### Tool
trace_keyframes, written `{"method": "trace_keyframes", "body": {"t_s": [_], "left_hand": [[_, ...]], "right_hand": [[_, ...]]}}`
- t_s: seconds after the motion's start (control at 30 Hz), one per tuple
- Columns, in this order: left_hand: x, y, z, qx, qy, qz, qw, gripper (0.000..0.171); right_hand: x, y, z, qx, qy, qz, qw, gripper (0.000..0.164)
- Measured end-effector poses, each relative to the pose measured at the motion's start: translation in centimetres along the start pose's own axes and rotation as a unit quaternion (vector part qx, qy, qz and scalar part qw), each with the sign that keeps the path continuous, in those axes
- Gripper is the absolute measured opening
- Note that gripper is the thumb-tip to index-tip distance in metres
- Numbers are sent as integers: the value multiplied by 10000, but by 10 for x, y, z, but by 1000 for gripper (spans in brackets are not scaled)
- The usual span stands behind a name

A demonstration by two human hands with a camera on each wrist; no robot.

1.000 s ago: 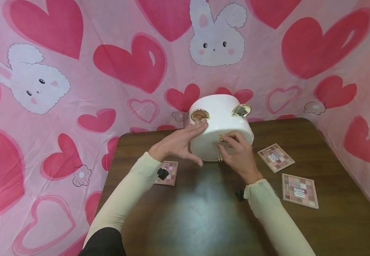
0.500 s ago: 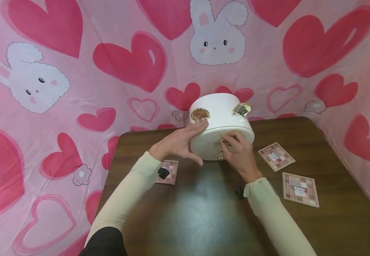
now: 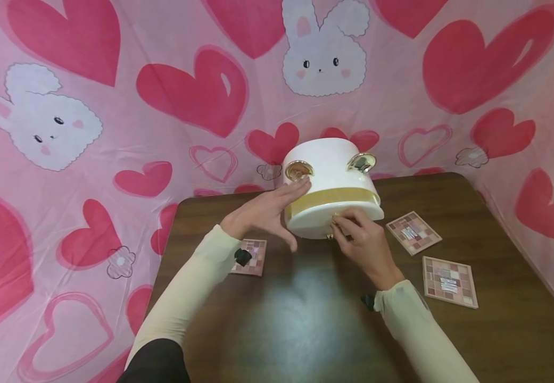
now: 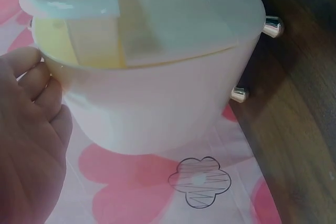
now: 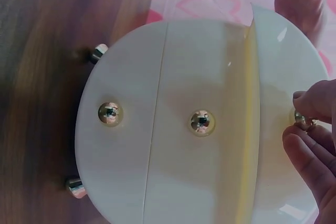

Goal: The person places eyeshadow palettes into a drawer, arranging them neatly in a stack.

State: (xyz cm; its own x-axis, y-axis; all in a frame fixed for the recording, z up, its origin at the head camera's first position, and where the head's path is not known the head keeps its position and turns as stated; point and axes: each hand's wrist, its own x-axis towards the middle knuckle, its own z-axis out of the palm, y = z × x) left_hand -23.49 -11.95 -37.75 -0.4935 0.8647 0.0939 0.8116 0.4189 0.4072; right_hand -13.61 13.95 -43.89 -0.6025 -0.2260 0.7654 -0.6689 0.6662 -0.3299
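A white rounded box [image 3: 327, 162] with two gold ear shapes stands at the back of the table. Its top drawer [image 5: 281, 182] is pulled partway out, and a yellowish inner side shows. With thumb and fingers my right hand [image 3: 365, 244] pinches the gold knob [image 5: 303, 120] on that drawer. Lower down, the middle knob [image 5: 202, 123] and bottom knob [image 5: 110, 114] sit on drawer fronts that are pushed in. My left hand [image 3: 264, 215] has its fingers extended against the box's left side, below one ear, thumb spread away. In the left wrist view, its fingertips touch the box's edge.
Two makeup palettes [image 3: 413, 233] [image 3: 449, 282] lie right of the box on the brown wooden table [image 3: 296, 330]. Another palette [image 3: 255, 258] lies under my left forearm. A pink cloth [image 3: 171, 117] with hearts and bunnies hangs close behind the box.
The top drawer has come out toward me, pulled by its knob in my right hand, which moved slightly back and right. My left hand has stayed against the box.
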Motion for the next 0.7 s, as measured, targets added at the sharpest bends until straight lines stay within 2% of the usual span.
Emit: {"method": "trace_keyframes", "body": {"t_s": [0.13,0.23,0.3,0.53,0.7], "left_hand": [[2,-5,0,43,-45,278,9996,140],[3,-7,-1,24,-96,412,9991,144],[4,-7,-1,17,-144,418,9990,145],[1,-7,-1,45,-324,225,9992,145],[1,-7,-1,-16,-320,290,9991,145]], "right_hand": [[-6,-3,-3,-16,27,-211,9998,22],[-10,-7,-5,-16,163,-402,9991,31],[-13,-11,-7,-54,225,-475,9986,37],[-20,-23,-12,-36,305,-551,9980,36],[-28,-28,-14,-59,323,-504,9982,38]]}}
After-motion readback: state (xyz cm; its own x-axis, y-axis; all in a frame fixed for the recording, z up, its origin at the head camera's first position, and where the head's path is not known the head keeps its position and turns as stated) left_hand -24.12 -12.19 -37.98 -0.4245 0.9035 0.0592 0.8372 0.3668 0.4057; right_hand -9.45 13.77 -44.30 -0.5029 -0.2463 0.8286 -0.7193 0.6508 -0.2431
